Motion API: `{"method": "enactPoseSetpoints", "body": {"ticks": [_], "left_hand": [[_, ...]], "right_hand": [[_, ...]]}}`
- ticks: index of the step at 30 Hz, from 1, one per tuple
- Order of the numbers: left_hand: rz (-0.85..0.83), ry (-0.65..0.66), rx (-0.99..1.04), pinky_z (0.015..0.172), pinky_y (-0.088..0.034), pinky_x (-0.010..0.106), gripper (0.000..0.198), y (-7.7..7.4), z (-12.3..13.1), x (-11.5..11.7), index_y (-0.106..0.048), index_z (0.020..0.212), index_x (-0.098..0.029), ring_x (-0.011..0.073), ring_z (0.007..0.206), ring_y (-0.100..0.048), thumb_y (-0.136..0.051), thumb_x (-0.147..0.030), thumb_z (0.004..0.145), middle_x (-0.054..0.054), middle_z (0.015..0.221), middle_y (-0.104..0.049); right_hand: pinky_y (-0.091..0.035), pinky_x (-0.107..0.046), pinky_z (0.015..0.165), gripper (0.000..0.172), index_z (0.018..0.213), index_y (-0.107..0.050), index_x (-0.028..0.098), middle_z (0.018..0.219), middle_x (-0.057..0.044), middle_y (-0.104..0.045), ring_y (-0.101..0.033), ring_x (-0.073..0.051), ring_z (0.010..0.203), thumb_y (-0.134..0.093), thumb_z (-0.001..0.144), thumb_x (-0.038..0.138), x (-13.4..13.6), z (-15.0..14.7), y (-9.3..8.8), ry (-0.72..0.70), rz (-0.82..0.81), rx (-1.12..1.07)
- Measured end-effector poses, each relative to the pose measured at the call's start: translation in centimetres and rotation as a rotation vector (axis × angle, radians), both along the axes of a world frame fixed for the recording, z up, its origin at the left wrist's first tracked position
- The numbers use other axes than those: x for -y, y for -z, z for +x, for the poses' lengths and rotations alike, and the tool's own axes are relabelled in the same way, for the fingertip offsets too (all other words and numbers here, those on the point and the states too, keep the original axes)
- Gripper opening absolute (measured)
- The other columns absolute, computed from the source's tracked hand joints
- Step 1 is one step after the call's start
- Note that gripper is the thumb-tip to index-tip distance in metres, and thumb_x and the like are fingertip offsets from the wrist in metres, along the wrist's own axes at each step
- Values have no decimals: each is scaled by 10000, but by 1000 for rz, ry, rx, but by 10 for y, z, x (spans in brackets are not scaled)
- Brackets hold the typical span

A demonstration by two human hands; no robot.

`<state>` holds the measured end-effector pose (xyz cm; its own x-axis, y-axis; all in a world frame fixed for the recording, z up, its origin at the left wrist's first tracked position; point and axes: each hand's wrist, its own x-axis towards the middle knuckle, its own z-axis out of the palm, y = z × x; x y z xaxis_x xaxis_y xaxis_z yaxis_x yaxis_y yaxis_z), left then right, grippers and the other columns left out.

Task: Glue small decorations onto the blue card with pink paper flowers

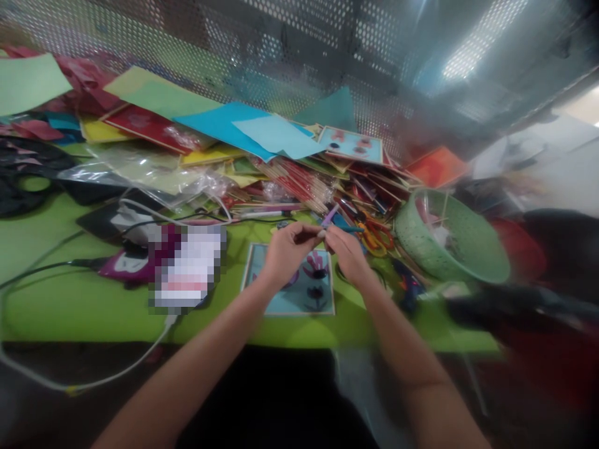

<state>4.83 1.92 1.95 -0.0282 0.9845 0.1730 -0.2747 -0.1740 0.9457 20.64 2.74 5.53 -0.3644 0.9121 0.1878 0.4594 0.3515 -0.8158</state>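
Both hands meet above a blue picture card (299,305) with purple and dark flower shapes on it. My left hand (292,246) is closed in a pinch, fingertips against those of the other hand. My right hand (345,249) is also closed, and a narrow purple strip (330,215) rises from between the fingers. Its lower end is hidden there, so which hand grips it more is unclear. Just behind the right fingers shows a teal, slender thing (352,229), too blurred to name. Orange-handled scissors (377,234) lie to the right.
Coloured paper sheets (224,128), sticks and plastic wrap are heaped along the back. A green basket (449,243) stands at right. On the left lie a purple device (122,267) with a black cord and a blurred-out rectangular thing (189,265) on a white cable. The green table (116,318) ends near my body.
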Motion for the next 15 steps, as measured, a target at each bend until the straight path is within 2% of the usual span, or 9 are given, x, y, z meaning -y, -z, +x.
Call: {"method": "enactPoseSetpoints", "body": {"ticks": [8,12,15], "left_hand": [[-35,16,46,791,-587,315,360,-3,1,1,-775,868,-164,188,809,-716,-886,-449,678,54,835,-777],[2,7,23,802,-586,317,326,0,0,1,-768,876,-168,188,828,-718,-870,-427,706,55,868,-782],[-11,-3,1,798,-586,320,310,2,1,1,-765,869,-173,192,829,-722,-871,-414,705,54,861,-781]], "right_hand": [[-318,-331,651,320,686,-433,237,657,16,-442,-434,-167,658,-412,982,357,3,-2,-2,2,10,-30],[-308,-326,647,346,686,-422,236,658,22,-435,-426,-163,657,-426,993,395,5,-3,-4,15,36,-19],[-302,-324,645,323,683,-409,237,658,23,-428,-424,-162,658,-429,982,358,5,-3,-5,17,44,13]]}}
